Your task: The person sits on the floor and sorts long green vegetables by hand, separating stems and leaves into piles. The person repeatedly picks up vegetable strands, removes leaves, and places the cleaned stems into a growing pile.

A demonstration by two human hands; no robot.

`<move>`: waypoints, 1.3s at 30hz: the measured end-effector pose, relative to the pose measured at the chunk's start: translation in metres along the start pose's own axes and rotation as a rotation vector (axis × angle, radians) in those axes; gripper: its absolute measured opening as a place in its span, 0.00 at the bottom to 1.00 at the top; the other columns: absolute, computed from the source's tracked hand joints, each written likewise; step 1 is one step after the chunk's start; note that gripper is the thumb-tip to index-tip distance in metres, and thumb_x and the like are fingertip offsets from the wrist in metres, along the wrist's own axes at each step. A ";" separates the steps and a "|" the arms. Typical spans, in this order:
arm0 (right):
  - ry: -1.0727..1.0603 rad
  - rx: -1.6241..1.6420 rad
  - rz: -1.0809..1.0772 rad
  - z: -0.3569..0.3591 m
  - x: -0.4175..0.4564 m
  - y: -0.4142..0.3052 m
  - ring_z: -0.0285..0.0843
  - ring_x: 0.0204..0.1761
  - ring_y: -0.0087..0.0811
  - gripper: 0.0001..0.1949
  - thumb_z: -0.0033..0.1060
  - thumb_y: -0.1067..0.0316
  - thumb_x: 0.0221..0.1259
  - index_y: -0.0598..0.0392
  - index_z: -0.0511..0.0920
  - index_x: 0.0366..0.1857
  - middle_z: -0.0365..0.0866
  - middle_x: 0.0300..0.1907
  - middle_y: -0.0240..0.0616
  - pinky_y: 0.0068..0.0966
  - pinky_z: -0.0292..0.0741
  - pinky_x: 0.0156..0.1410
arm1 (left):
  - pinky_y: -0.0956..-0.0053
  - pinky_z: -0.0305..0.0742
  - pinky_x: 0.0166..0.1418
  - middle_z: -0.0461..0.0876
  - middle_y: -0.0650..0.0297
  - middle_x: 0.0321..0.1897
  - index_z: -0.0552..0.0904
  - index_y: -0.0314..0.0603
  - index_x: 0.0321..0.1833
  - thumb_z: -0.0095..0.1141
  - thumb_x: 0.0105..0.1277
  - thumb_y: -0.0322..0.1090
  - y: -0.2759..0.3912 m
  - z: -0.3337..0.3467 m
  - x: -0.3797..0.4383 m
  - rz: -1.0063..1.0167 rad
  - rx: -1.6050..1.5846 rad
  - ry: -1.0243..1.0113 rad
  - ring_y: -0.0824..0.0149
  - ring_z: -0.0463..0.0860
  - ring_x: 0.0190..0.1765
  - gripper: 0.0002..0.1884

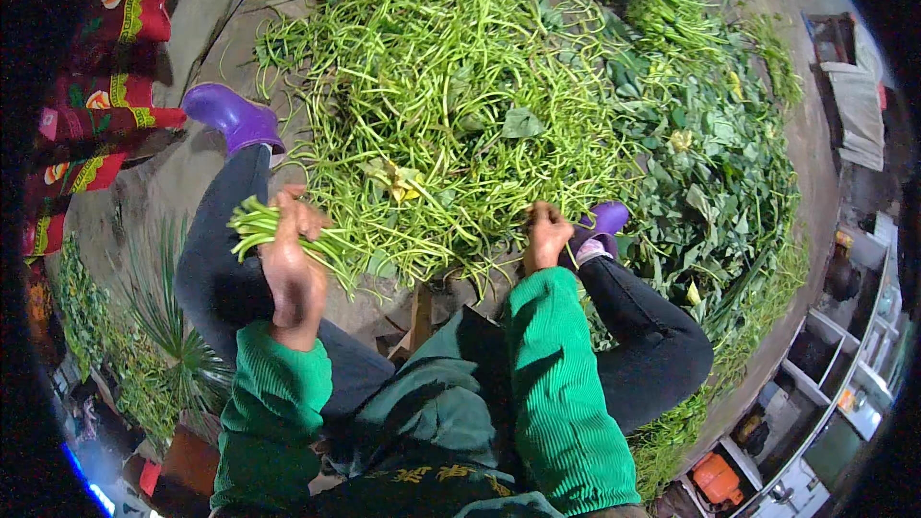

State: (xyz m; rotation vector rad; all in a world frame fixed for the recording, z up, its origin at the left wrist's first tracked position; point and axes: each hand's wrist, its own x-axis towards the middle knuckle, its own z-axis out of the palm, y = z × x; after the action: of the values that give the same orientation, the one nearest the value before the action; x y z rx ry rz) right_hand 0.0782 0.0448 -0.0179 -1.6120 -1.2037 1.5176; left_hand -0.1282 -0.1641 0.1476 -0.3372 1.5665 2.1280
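Observation:
A bunch of cut green leaf stems [255, 226] is gripped in my left hand [293, 259], above my left knee. The cut ends stick out to the left, and the thin ends trail to the right. My right hand [548, 234] is at the near right edge of a broad heap of loose green stems [432, 101]. Its fingers are pinched together, and a thin green stem [573, 255] hangs beside them. Sweet-potato-like leaves, such as a flat green leaf [522, 123] and a yellowed leaf [403, 183], lie among the stems.
Bundled stems [669, 7] lie at the far right, above a dark green pile of stripped leaves [719, 180]. My purple boots [234, 115] flank the heap. A red floral cloth [108, 108] hangs at left, near a spiky palm leaf [183, 352]. Shelving [813, 352] lines the right.

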 end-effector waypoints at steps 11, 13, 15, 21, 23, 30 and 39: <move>-0.163 -0.748 -0.148 0.056 0.013 -0.016 0.79 0.26 0.38 0.10 0.60 0.65 0.47 0.61 0.81 0.29 0.79 0.22 0.48 0.29 0.74 0.35 | 0.80 0.64 0.30 0.60 0.73 0.15 0.73 0.35 0.36 0.45 0.67 0.39 -0.011 0.013 -0.011 -0.247 0.085 -0.163 0.78 0.60 0.20 0.12; -0.237 -0.690 -0.206 0.045 0.004 -0.030 0.80 0.25 0.35 0.11 0.58 0.64 0.49 0.62 0.81 0.29 0.80 0.22 0.48 0.28 0.73 0.34 | 0.81 0.62 0.28 0.60 0.73 0.15 0.73 0.35 0.35 0.46 0.66 0.39 -0.009 0.013 -0.014 -0.262 0.094 -0.189 0.78 0.59 0.19 0.12; -0.277 -0.576 -0.138 0.027 -0.012 -0.046 0.69 0.19 0.23 0.13 0.57 0.63 0.52 0.66 0.79 0.28 0.76 0.16 0.39 0.23 0.67 0.28 | 0.82 0.60 0.27 0.61 0.73 0.15 0.74 0.35 0.35 0.46 0.66 0.38 -0.012 0.012 -0.017 -0.291 0.082 -0.252 0.79 0.59 0.19 0.11; -0.539 -0.164 -0.250 0.020 -0.118 -0.146 0.69 0.22 0.20 0.08 0.49 0.71 0.59 0.65 0.77 0.32 0.76 0.25 0.34 0.16 0.66 0.28 | 0.83 0.57 0.24 0.62 0.72 0.16 0.74 0.33 0.35 0.45 0.67 0.38 -0.030 0.008 -0.028 -0.433 0.129 -0.433 0.78 0.59 0.20 0.13; -0.565 -0.028 -0.209 0.018 -0.134 -0.154 0.71 0.23 0.22 0.09 0.50 0.71 0.60 0.67 0.76 0.32 0.77 0.28 0.37 0.17 0.69 0.29 | 0.81 0.58 0.25 0.62 0.72 0.15 0.74 0.33 0.37 0.42 0.68 0.38 -0.031 0.011 -0.035 -0.454 0.143 -0.507 0.77 0.60 0.20 0.13; -0.611 0.263 -0.050 0.013 -0.148 -0.156 0.70 0.22 0.23 0.09 0.51 0.70 0.60 0.67 0.76 0.35 0.77 0.29 0.39 0.19 0.70 0.28 | 0.83 0.57 0.25 0.63 0.72 0.16 0.74 0.33 0.37 0.45 0.66 0.39 -0.021 0.004 -0.040 -0.468 0.225 -0.656 0.78 0.61 0.20 0.13; -0.769 0.555 0.189 0.002 -0.153 -0.158 0.59 0.19 0.17 0.09 0.49 0.65 0.61 0.62 0.74 0.32 0.72 0.25 0.33 0.15 0.61 0.25 | 0.83 0.58 0.26 0.62 0.74 0.15 0.75 0.34 0.37 0.46 0.66 0.40 -0.020 -0.001 -0.039 -0.426 0.205 -0.612 0.79 0.59 0.19 0.14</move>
State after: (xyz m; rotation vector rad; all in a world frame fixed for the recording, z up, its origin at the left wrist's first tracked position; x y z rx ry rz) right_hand 0.0554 -0.0307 0.1874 -0.7969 -0.8533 2.4477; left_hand -0.0844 -0.1698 0.1490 0.0530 1.2021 1.5282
